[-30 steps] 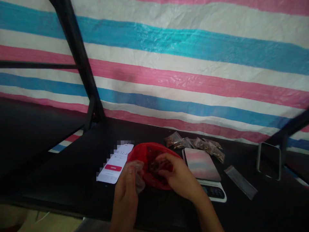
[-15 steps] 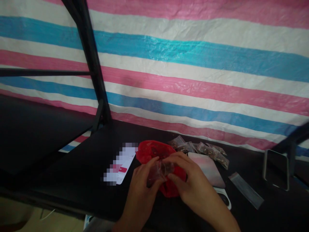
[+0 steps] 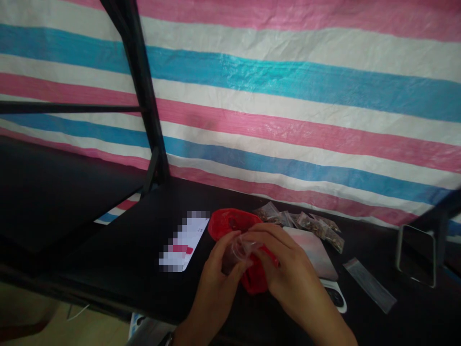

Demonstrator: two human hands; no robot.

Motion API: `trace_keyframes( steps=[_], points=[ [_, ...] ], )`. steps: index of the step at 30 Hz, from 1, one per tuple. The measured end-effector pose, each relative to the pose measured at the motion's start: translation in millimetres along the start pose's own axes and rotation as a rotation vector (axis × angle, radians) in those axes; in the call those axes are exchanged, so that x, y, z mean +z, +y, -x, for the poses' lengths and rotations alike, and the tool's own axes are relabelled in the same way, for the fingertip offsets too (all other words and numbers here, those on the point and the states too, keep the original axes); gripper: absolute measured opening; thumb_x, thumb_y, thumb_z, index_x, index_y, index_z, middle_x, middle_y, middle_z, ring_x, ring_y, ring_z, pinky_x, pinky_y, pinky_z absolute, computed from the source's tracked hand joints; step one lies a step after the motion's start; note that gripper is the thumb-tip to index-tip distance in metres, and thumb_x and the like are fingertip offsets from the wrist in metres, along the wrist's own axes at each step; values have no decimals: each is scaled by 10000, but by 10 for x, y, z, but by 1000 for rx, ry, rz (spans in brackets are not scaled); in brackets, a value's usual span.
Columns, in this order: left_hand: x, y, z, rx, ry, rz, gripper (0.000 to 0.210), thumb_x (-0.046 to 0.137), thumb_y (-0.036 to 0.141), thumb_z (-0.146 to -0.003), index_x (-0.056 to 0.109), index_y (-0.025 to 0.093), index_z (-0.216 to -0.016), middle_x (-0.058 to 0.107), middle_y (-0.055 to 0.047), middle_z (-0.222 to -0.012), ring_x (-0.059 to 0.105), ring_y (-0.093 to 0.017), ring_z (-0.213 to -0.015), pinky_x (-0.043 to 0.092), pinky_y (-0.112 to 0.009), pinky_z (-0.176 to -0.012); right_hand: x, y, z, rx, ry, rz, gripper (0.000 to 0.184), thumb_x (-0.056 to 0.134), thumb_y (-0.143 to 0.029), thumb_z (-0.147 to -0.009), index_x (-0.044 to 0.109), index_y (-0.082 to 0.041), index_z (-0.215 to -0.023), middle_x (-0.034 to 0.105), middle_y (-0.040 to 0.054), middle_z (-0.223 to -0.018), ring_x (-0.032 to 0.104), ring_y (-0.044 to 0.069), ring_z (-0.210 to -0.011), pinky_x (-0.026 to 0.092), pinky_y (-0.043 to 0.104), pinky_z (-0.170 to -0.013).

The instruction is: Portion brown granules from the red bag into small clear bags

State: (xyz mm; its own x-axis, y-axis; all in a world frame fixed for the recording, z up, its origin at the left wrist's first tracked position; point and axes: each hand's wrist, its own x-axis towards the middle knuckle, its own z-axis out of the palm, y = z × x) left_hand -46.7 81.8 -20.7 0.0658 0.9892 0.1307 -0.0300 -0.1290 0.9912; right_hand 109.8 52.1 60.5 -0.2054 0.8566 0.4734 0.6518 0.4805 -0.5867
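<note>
My left hand [image 3: 218, 274] pinches one side of a small clear plastic bag [image 3: 239, 251], its thumb and fingers curled round it. Fingers of my right hand [image 3: 288, 259] grip the other side, near the bag's rounded mouth. Both hands hold it above an open red plastic bag [image 3: 230, 220] that lies on the black table. Some dark pieces show inside the red bag, too blurred to name. Right of my hands sits a flat scale [image 3: 313, 252] with a silvery plate and a white edge. My fingers partly cover the clear bag, so its contents are hard to make out.
Several filled zip bags [image 3: 324, 233] with brownish contents lie behind the scale. A flat, clear zip bag [image 3: 370, 286] is to its right. A phone [image 3: 417, 255] stands farther right. Left lies a white, partly blurred card-like item [image 3: 192, 238]. A black metal post [image 3: 146, 96] rises at left before striped sheeting.
The view has shifted slightly, so things appear a little farther right. My fingers have moved slightly on the clear bag, and its mouth now looks rounder. Both hands still hold it.
</note>
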Motion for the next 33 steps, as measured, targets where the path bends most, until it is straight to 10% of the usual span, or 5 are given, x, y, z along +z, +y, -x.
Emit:
trace_keyframes(
  steps=[8, 20, 26, 33],
  points=[
    [20, -59, 253, -246, 176, -122, 595, 628, 667, -922, 532, 237, -1323, 741, -137, -1246, 724, -348, -1148, 533, -537, -1032, 185, 369, -73, 271, -195, 77, 569, 467, 103, -837, 765, -200, -1217, 735, 82, -1313, 715, 206, -1182, 522, 337, -1056],
    [126, 21, 153, -171, 251, -8, 510, 622, 169, -678, 544, 254, -1175, 697, -30, -1020, 720, -226, -871, 573, -345, -775, 84, 416, -76, 450, -246, 447, 588, 494, 121, -734, 777, -200, -1136, 764, 96, -1279, 680, 293, -1232, 426, 444, -1077],
    [59, 134, 123, -63, 415, 17, 463, 681, 248, -671, 548, 251, -1115, 634, 11, -880, 666, -199, -743, 556, -312, -673, -11, 442, 32, 343, -233, 106, 542, 509, 83, -759, 779, -242, -1099, 791, 50, -1176, 705, 238, -1142, 477, 410, -1059],
    [7, 181, 53, -80, 436, -8, 476, 639, 209, -633, 565, 253, -1102, 654, 2, -904, 669, -208, -765, 567, -326, -693, -360, 203, 253, 441, -500, -198, 498, 573, 14, -775, 790, -322, -1072, 805, -27, -1058, 751, 202, -1003, 569, 307, -898]
  ],
)
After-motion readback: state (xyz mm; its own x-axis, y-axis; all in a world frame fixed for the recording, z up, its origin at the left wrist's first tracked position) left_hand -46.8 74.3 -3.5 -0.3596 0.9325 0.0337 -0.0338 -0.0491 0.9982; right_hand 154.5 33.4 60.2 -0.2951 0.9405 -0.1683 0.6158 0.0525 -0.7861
